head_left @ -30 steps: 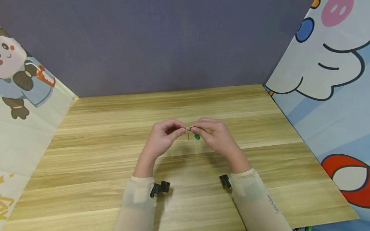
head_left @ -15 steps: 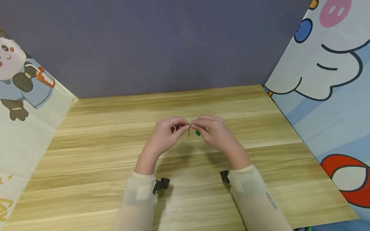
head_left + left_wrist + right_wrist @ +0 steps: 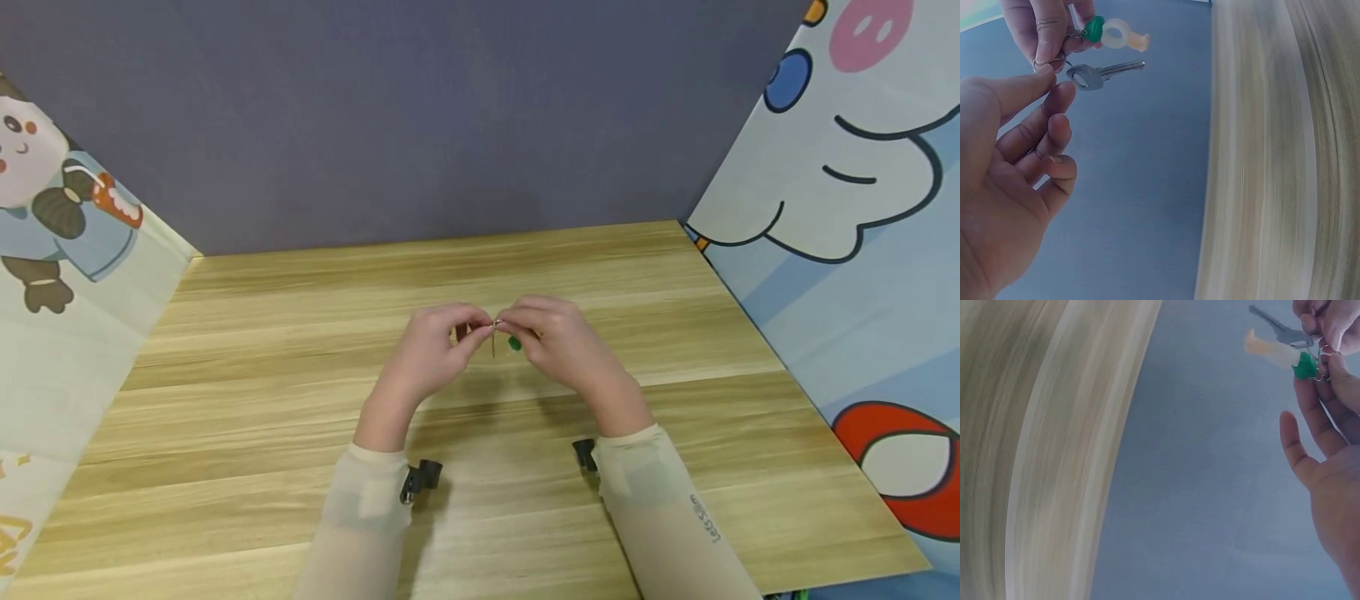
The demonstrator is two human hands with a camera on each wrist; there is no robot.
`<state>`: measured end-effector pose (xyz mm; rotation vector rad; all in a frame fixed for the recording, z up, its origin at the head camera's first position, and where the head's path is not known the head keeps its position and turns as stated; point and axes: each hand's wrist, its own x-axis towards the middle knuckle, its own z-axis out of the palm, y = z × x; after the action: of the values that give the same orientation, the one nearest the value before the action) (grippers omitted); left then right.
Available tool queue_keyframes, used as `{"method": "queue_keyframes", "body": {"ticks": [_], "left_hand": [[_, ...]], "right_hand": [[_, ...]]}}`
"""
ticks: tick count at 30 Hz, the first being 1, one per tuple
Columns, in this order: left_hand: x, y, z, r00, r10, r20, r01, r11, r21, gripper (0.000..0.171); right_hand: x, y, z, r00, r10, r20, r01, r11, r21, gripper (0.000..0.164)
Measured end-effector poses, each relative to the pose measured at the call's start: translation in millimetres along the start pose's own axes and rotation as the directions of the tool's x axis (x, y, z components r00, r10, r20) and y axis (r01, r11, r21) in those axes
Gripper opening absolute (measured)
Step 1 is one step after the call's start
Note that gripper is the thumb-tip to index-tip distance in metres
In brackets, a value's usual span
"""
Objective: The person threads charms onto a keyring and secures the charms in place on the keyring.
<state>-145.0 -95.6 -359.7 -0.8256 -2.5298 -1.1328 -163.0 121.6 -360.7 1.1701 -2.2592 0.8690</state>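
Observation:
My left hand and right hand meet above the middle of the table. Between their thumbs and forefingers they pinch a small metal key ring, one from each side. A silver key dangles from the ring, its blade pointing away from the fingers. Beside it, on a short chain, hangs a keychain charm with a green end, a whitish middle and a pale orange tip. Fingertips cover much of the ring, so I cannot tell whether the key's hole is fully threaded on it. The left hand's other fingers are loosely bent.
A wood-grain table spreads beneath both hands. Behind it rises a grey-blue panel. Cartoon-printed panels stand at the left and right. Black wrist mounts sit on the sleeves.
Both hands have drawn a little closer together and moved slightly away from the body. The ring stays pinched between them, with the key and charm still hanging.

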Motion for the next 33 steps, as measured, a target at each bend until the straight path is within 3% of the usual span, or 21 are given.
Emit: {"method": "queue_keyframes", "body": {"ticks": [14, 33], "left_hand": [[-0.8, -0.3, -4.9, 0.998, -0.048, -0.037, 0.045, 0.994, -0.095, 0.009], [-3.4, -3.0, -4.7, 0.996, -0.069, -0.057, 0.058, 0.983, -0.172, 0.007]], "right_hand": [[1.2, -2.4, -0.7, 0.991, 0.130, 0.008, -0.130, 0.982, 0.134, 0.011], [-3.6, 0.9, -1.7, 0.986, 0.166, -0.014, -0.160, 0.970, 0.182, 0.010]]}}
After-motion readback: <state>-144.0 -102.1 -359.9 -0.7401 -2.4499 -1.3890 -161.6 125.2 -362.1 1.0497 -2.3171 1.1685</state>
